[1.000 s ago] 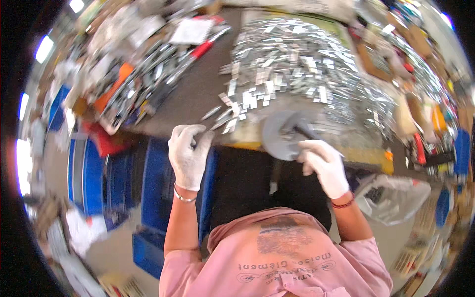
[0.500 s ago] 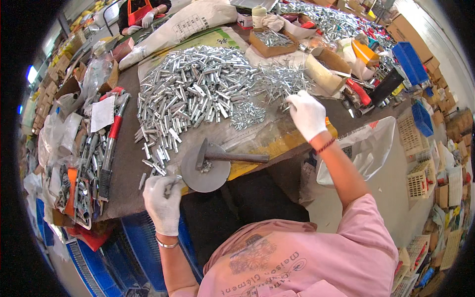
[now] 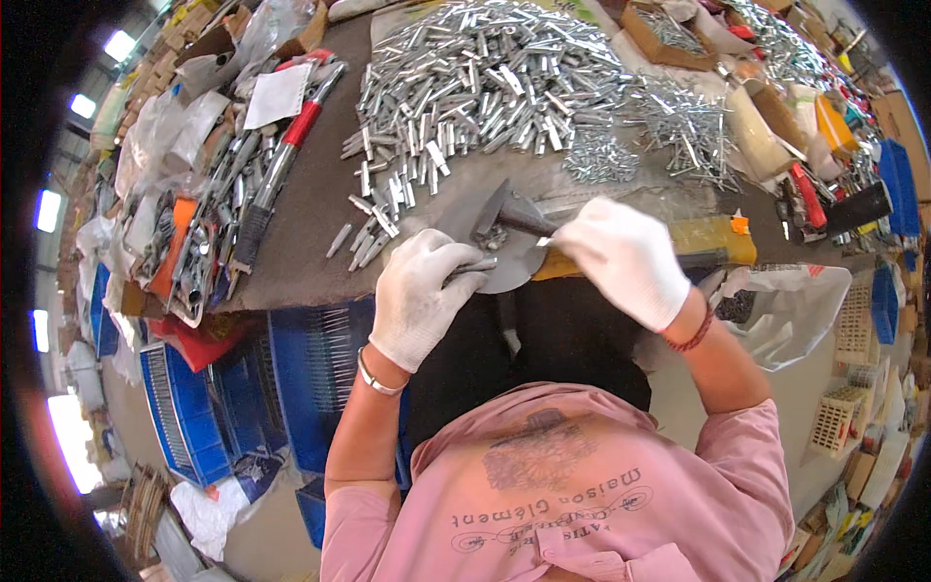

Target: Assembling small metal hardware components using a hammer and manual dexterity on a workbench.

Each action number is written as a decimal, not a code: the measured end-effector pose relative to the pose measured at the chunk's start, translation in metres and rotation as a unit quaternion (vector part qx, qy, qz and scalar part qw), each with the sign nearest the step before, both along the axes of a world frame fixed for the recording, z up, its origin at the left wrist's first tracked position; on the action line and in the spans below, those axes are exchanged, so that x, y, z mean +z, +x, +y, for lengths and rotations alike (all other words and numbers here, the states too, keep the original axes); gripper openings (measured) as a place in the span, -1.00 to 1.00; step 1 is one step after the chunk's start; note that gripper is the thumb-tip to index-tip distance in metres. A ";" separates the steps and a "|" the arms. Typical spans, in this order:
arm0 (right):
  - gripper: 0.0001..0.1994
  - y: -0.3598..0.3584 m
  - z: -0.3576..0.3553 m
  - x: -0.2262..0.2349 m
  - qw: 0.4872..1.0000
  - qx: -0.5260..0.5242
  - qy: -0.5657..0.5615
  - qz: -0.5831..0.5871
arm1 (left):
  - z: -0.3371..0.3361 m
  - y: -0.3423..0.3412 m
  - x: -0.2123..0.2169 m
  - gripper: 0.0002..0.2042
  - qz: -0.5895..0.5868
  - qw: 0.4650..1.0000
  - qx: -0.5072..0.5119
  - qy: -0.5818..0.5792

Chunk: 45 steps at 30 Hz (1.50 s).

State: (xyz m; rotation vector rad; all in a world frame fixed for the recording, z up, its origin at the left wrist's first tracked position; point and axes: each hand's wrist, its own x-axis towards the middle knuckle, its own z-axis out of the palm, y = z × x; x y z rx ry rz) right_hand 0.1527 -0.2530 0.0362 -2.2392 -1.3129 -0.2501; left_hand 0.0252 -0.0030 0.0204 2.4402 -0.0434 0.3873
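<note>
My left hand [image 3: 427,296], in a white knit glove, pinches a short silver metal tube [image 3: 475,264] at the near edge of a round grey metal plate [image 3: 519,267]. On the plate lies a hammer [image 3: 524,217], its handle running to the right, partly behind my right hand. My right hand [image 3: 626,257], gloved too, is closed above the handle with its fingertips together; a small pale tip shows there, too blurred to name. Beyond the plate spreads a large heap of similar silver tubes [image 3: 485,82]. Beside it are small metal pieces [image 3: 599,157] and long thin pins [image 3: 684,126].
Tools and plastic bags crowd the left of the bench, with a red-and-black long-handled tool [image 3: 281,165]. Blue crates [image 3: 320,359] stand below. To the right are an open carton [image 3: 766,121], red-handled pliers [image 3: 807,194] and a white bag [image 3: 786,315] below the bench edge.
My right hand has come from the pin pile back toward the plate and hammer. My left hand has moved in beside the plate with a tube. The whole view has shifted downward and left.
</note>
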 end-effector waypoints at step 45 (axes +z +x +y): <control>-0.98 0.020 0.009 -0.017 0.991 -0.130 0.014 -0.028 | -0.010 -0.016 -0.015 -0.86 -0.093 0.995 0.038 0.015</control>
